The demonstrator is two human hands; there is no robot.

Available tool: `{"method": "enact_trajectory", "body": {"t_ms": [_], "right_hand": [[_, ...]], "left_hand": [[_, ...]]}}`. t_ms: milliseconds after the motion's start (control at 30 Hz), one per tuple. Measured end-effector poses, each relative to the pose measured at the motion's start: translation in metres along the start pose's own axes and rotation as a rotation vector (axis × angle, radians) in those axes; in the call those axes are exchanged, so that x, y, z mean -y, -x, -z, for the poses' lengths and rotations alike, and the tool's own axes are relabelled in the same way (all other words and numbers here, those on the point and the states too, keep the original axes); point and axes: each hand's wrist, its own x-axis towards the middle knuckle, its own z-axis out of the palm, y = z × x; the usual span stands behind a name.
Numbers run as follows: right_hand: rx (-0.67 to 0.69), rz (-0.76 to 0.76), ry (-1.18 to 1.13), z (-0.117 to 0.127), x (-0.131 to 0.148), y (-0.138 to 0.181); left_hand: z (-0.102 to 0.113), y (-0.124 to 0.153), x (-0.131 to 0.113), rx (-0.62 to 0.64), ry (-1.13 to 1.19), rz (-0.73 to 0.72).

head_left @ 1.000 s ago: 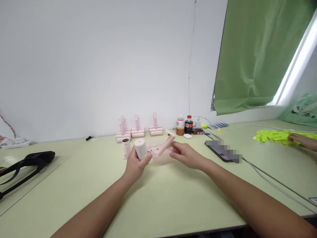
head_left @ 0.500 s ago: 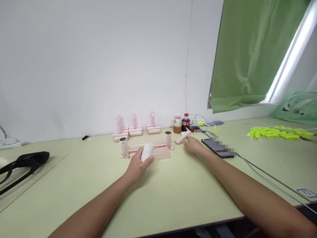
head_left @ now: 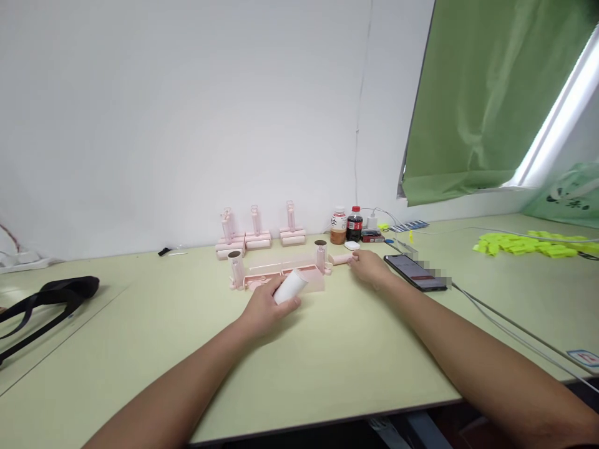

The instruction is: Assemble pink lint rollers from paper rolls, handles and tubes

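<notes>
A white roll, tilted up to the right, is gripped by my left hand, thumb on its near side. Just beyond it lies an open pink case with two long compartments and clear flaps. At its ends stand two clear pinkish tubes with brown cardboard-like rims, a left tube and a right tube. To the right, my right hand has closed fingers at the end of a pink cylinder lying low by the table; its fingertips are partly hidden.
Several pink roller sets line the wall. Two bottles, one with a cola-like drink, stand behind my right hand beside a small white piece. A phone, cables, yellow pieces and a black strap lie on the table.
My right hand has lowered the pink cylinder from a raised tilt to lie nearly flat. The white roll in my left hand now leans further right. The view has shifted slightly.
</notes>
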Motion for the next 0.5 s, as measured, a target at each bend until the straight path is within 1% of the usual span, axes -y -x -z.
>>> {"method": "enact_trajectory", "body": {"t_ms": [67, 100, 133, 167, 200, 233, 267, 333, 367, 433, 500], "right_hand": [[-0.091, 0.074, -0.034, 0.002, 0.008, 0.005], [-0.102, 0.134, -0.081, 0.003, 0.014, 0.009], [-0.083, 0.212, -0.15, 0.003, 0.019, 0.015], [-0.015, 0.327, -0.278, 0.002, 0.025, 0.022], [0.089, 0.446, -0.416, 0.001, 0.031, 0.031], [0.194, 0.545, -0.522, -0.001, 0.036, 0.039], [0.299, 0.621, -0.576, -0.002, 0.041, 0.048], [0.455, 0.696, -0.595, -0.003, 0.049, 0.062], [0.511, 0.718, -0.581, -0.003, 0.051, 0.066], [0.568, 0.738, -0.571, -0.004, 0.054, 0.071], [0.571, 0.75, -0.581, -0.005, 0.054, 0.07]], "left_hand": [[0.0, 0.001, -0.003, 0.03, 0.015, -0.019], [0.0, 0.002, -0.004, 0.041, 0.016, -0.027], [0.0, 0.002, -0.005, 0.05, 0.013, -0.032], [-0.001, 0.002, -0.005, 0.057, 0.006, -0.036], [-0.001, 0.002, -0.006, 0.064, -0.007, -0.04], [-0.001, 0.002, -0.006, 0.072, -0.024, -0.042], [0.0, 0.002, -0.006, 0.08, -0.043, -0.044], [0.001, 0.002, -0.005, 0.087, -0.093, -0.048], [0.002, 0.001, -0.005, 0.084, -0.121, -0.051], [0.003, 0.001, -0.004, 0.081, -0.166, -0.056], [0.004, 0.002, -0.004, 0.093, -0.187, -0.058]]}}
